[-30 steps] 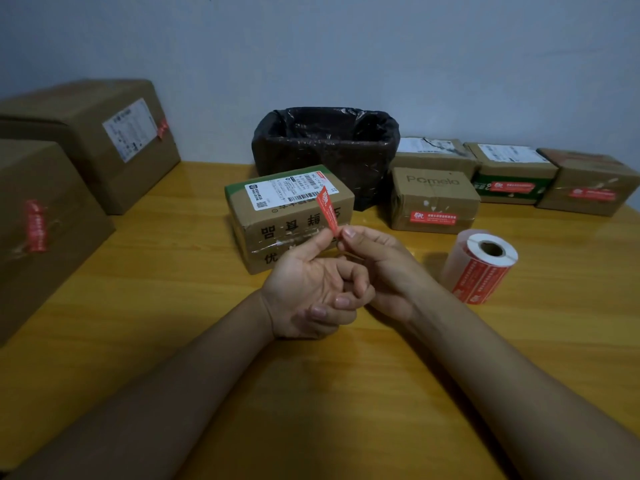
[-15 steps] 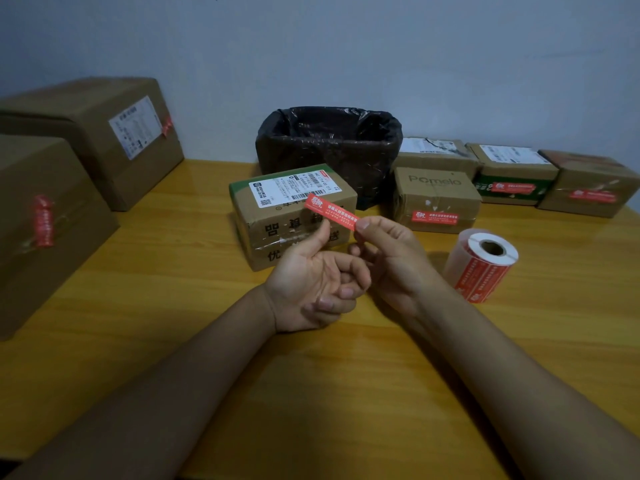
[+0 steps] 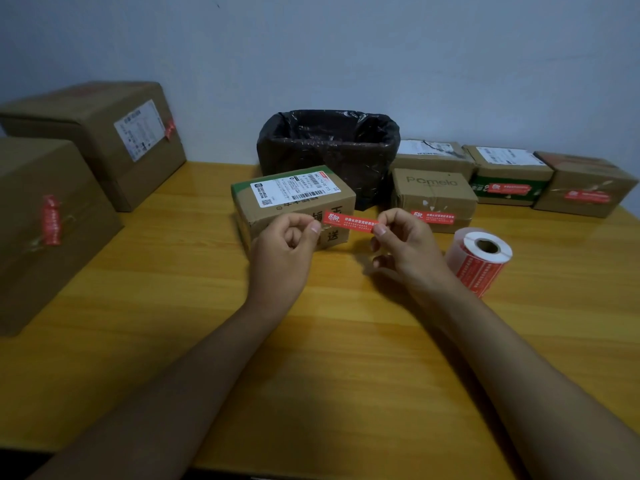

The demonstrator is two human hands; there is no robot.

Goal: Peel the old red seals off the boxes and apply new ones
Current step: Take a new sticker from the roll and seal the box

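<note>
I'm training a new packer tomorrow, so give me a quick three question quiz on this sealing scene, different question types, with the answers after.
1. True or false: the red seal is pinched at both ends, by the left hand and the right hand.
2. Which is the roll of seals nearest to? A) the big box on the far left B) the Pomelo box C) the black-lined bin
3. Fill in: the seal is held in front of the box with the ____ shipping label on top.

Key: 1 true; 2 B; 3 white
</note>
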